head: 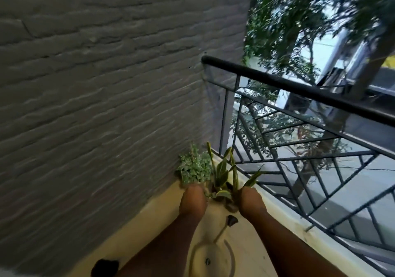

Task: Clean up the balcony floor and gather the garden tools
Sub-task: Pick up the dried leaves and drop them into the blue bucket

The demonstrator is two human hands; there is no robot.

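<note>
A cream watering can (pixel 201 255) lies on the balcony floor (pixel 158 225) between my forearms, its thin spout ending in a black rose head (pixel 232 221). My left hand (pixel 193 200) and my right hand (pixel 251 203) reach forward on either side of a snake plant (pixel 222 174) in the corner. Only the backs of both hands show. Their fingers are hidden, so whether they hold the plant's pot is unclear. A small-leaved green plant (pixel 194 169) stands just left of the snake plant, against the wall.
A grey brick wall (pixel 96 94) runs along the left. A black metal railing (pixel 299 88) with slanted bars closes the right side above a low ledge. A black object (pixel 104 267) lies on the floor at the bottom left.
</note>
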